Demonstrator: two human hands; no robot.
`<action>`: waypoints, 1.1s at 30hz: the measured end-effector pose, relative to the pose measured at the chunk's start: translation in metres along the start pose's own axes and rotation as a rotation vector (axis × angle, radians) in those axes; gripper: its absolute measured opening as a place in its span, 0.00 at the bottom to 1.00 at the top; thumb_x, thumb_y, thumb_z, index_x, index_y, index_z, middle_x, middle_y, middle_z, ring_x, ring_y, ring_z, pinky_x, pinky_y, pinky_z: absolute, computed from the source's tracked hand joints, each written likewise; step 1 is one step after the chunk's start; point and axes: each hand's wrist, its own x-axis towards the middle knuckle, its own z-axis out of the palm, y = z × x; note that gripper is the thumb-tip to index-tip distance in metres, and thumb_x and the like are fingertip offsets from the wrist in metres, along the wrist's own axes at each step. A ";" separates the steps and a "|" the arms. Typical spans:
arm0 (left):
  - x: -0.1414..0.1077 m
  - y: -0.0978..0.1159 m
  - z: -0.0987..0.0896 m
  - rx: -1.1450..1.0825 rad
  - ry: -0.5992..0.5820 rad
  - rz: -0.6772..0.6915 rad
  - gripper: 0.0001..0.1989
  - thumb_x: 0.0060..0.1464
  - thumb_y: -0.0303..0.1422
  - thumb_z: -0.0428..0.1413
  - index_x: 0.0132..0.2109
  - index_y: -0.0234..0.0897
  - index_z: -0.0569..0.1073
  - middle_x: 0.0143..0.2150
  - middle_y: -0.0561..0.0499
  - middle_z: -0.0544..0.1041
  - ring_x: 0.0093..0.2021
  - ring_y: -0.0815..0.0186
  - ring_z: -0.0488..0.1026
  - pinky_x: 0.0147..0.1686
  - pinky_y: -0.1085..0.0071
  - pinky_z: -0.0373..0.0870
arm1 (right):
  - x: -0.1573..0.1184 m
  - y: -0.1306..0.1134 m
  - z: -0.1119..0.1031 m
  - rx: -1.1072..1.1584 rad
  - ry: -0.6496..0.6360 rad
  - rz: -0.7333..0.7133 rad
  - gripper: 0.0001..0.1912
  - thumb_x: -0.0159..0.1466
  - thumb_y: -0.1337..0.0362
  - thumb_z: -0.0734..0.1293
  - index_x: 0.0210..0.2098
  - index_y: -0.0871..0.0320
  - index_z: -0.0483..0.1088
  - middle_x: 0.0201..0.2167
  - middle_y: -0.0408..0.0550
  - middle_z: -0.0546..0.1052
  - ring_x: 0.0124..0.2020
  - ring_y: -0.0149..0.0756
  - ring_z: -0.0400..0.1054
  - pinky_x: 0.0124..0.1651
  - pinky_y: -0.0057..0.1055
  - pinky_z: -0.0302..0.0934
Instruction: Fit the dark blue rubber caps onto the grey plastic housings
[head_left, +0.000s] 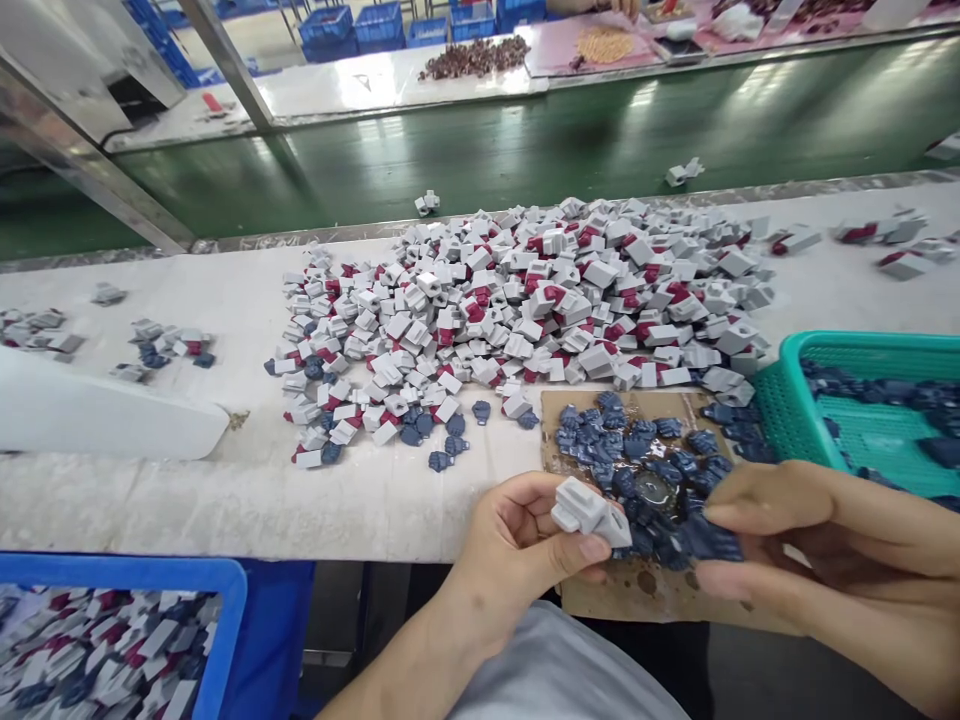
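Observation:
My left hand (525, 550) is closed around a light grey plastic part (589, 512), blocky with a pointed end. Pinched between the thumb and fingers of my right hand (810, 550) is a dark blue plastic part (709, 540), just to the right of the grey one and apart from it. Beneath both hands lies a piece of cardboard (622, 590), stained and wet, which bears many loose dark blue parts (600, 440). A round dish (656, 490) sits among them, partly hidden. Beyond it spreads a large heap of grey and dark red parts (517, 300).
A green basket (795, 400) with dark blue parts stands at the right. At the lower left is a blue crate (232, 620) full of assembled-looking parts. A white panel (112, 410) juts in from the left. A green conveyor belt (525, 140) runs behind the table.

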 end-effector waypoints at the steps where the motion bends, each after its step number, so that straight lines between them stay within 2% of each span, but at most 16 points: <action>1: -0.001 0.000 0.000 -0.007 -0.021 -0.004 0.16 0.34 0.31 0.76 0.33 0.36 0.81 0.32 0.50 0.82 0.29 0.72 0.77 0.25 0.82 0.76 | 0.000 -0.007 0.003 0.051 -0.011 -0.032 0.17 0.57 0.49 0.75 0.30 0.52 0.68 0.26 0.44 0.74 0.22 0.34 0.68 0.22 0.22 0.65; 5: -0.004 -0.001 0.002 -0.028 -0.047 -0.020 0.16 0.34 0.30 0.76 0.32 0.35 0.81 0.30 0.51 0.82 0.26 0.73 0.76 0.24 0.81 0.77 | 0.006 -0.020 0.013 0.160 -0.156 -0.130 0.13 0.63 0.57 0.72 0.31 0.52 0.64 0.23 0.38 0.70 0.18 0.29 0.64 0.20 0.20 0.62; 11: -0.007 0.002 -0.001 -0.004 -0.064 0.001 0.16 0.34 0.31 0.76 0.32 0.34 0.80 0.24 0.54 0.78 0.22 0.75 0.74 0.25 0.83 0.75 | 0.016 -0.024 0.016 0.164 -0.196 -0.223 0.15 0.62 0.60 0.73 0.29 0.54 0.63 0.23 0.38 0.68 0.19 0.27 0.63 0.19 0.19 0.57; 14: -0.008 0.005 -0.003 0.048 -0.031 0.019 0.18 0.30 0.28 0.77 0.31 0.33 0.80 0.25 0.54 0.79 0.23 0.76 0.74 0.28 0.83 0.74 | 0.016 -0.025 0.015 0.244 -0.262 -0.172 0.14 0.60 0.61 0.74 0.28 0.54 0.64 0.23 0.36 0.70 0.19 0.25 0.63 0.20 0.17 0.58; 18: -0.012 0.009 -0.006 0.006 -0.075 -0.017 0.18 0.29 0.22 0.75 0.32 0.33 0.80 0.27 0.55 0.81 0.26 0.75 0.76 0.32 0.82 0.76 | 0.017 -0.026 0.017 0.433 -0.306 -0.008 0.11 0.56 0.60 0.77 0.29 0.49 0.70 0.25 0.37 0.72 0.21 0.29 0.68 0.22 0.18 0.65; 21: -0.014 0.011 -0.007 -0.015 -0.099 0.003 0.18 0.31 0.18 0.74 0.33 0.33 0.81 0.28 0.55 0.82 0.27 0.76 0.77 0.33 0.83 0.76 | 0.019 -0.025 0.020 0.534 -0.324 0.103 0.11 0.53 0.62 0.78 0.27 0.48 0.71 0.24 0.37 0.72 0.20 0.30 0.68 0.21 0.19 0.65; 27: -0.019 0.011 -0.006 0.151 -0.060 0.087 0.17 0.34 0.16 0.71 0.33 0.34 0.81 0.28 0.57 0.82 0.28 0.77 0.78 0.31 0.88 0.73 | 0.008 -0.014 0.019 0.451 -0.410 0.082 0.09 0.59 0.62 0.74 0.29 0.51 0.69 0.28 0.40 0.73 0.22 0.29 0.68 0.23 0.19 0.65; 30: -0.023 0.011 -0.007 0.332 -0.041 0.211 0.15 0.39 0.17 0.69 0.36 0.33 0.81 0.32 0.53 0.83 0.31 0.74 0.79 0.34 0.86 0.75 | 0.004 -0.013 0.017 0.440 -0.413 0.064 0.08 0.62 0.61 0.72 0.30 0.51 0.68 0.29 0.40 0.74 0.21 0.28 0.67 0.23 0.20 0.64; 33: -0.024 0.008 -0.009 0.443 -0.079 0.316 0.14 0.43 0.16 0.67 0.38 0.34 0.81 0.35 0.50 0.84 0.34 0.71 0.81 0.36 0.83 0.76 | 0.001 -0.016 0.018 0.396 -0.408 0.047 0.11 0.62 0.59 0.72 0.28 0.53 0.69 0.28 0.43 0.75 0.22 0.29 0.68 0.23 0.20 0.63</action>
